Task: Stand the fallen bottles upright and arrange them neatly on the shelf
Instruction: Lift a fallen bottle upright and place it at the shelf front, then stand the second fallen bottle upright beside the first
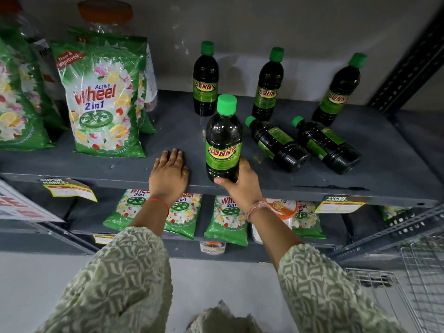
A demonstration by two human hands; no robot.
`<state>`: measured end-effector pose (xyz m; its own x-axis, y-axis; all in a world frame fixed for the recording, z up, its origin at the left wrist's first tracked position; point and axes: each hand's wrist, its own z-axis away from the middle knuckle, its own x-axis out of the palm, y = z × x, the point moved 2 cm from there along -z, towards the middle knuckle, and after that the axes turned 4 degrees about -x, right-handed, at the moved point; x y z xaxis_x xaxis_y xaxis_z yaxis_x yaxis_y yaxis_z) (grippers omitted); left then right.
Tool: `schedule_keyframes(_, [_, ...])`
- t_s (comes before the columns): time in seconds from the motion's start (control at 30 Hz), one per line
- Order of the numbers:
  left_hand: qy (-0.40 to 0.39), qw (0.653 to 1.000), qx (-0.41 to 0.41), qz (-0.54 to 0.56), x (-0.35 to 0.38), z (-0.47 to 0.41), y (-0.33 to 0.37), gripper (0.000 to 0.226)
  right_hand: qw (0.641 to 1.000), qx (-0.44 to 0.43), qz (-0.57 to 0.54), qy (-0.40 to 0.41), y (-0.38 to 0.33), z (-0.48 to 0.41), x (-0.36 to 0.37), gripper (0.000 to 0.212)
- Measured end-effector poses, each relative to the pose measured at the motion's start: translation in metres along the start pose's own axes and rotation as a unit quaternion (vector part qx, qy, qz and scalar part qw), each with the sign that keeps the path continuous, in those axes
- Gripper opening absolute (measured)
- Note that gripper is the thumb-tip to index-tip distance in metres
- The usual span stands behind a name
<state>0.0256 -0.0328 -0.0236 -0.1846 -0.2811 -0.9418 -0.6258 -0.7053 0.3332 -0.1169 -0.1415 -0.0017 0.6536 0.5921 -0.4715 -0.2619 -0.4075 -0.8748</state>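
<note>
My right hand (pixel 242 186) grips the base of a dark green Sunny bottle (pixel 224 138) with a green cap, upright at the front edge of the grey shelf (pixel 168 131). My left hand (pixel 169 174) lies flat on the shelf edge just left of it, holding nothing. Three more Sunny bottles stand upright along the back: one at the left (pixel 206 80), one in the middle (pixel 268 85) and one at the right (pixel 338 90). Two bottles lie on their sides, caps pointing back-left: one (pixel 276 143) beside the held bottle, another (pixel 326 145) further right.
Green Wheel detergent bags (pixel 103 102) stand on the left half of the shelf, with orange-lidded jars (pixel 105 15) behind them. More Wheel packets (pixel 225 219) lie on the shelf below. A dark metal upright (pixel 408 58) bounds the right side. A wire basket (pixel 418 277) sits at lower right.
</note>
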Motion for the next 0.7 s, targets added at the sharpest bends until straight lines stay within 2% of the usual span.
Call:
schedule_keyframes(0.17, [-0.013, 1.0, 0.018, 0.002, 0.006, -0.005, 0.015, 0.049, 0.999, -0.013, 0.019, 0.041, -0.004, 0.009, -0.023, 0.082])
schedule_keyframes(0.2, [-0.009, 1.0, 0.017, 0.0, 0.007, -0.005, 0.015, 0.049, 0.994, -0.042, 0.079, 0.068, -0.007, 0.003, -0.037, 0.079])
schedule_keyframes(0.27, [0.0, 1.0, 0.014, -0.003, 0.009, -0.004, 0.012, 0.051, 0.955, -0.083, 0.263, 0.111, -0.008, -0.023, -0.071, 0.076])
schedule_keyframes(0.3, [0.003, 1.0, 0.013, -0.004, 0.009, -0.003, 0.012, 0.055, 0.934, -0.06, 0.34, 0.094, -0.006, -0.041, -0.086, 0.078])
schedule_keyframes(0.37, [0.005, 1.0, 0.014, -0.008, 0.009, -0.004, 0.013, 0.063, 0.916, 0.045, 0.399, 0.003, 0.004, -0.076, -0.105, 0.087])
schedule_keyframes(0.43, [0.008, 1.0, 0.013, -0.011, 0.009, -0.004, 0.013, 0.063, 0.91, 0.131, 0.383, -0.091, 0.012, -0.092, -0.108, 0.092])
schedule_keyframes(0.5, [0.011, 1.0, 0.009, -0.01, 0.01, -0.004, 0.013, 0.063, 0.919, 0.15, 0.355, -0.083, 0.016, -0.095, -0.105, 0.086])
schedule_keyframes(0.6, [0.02, 1.0, 0.005, -0.014, 0.011, -0.004, 0.012, 0.062, 0.944, 0.08, 0.314, 0.064, 0.015, -0.092, -0.096, 0.078])
schedule_keyframes(0.7, [0.029, 0.999, 0.003, -0.019, 0.012, -0.005, 0.012, 0.07, 0.974, 0.026, 0.1, 0.201, 0.015, -0.083, -0.076, 0.086])
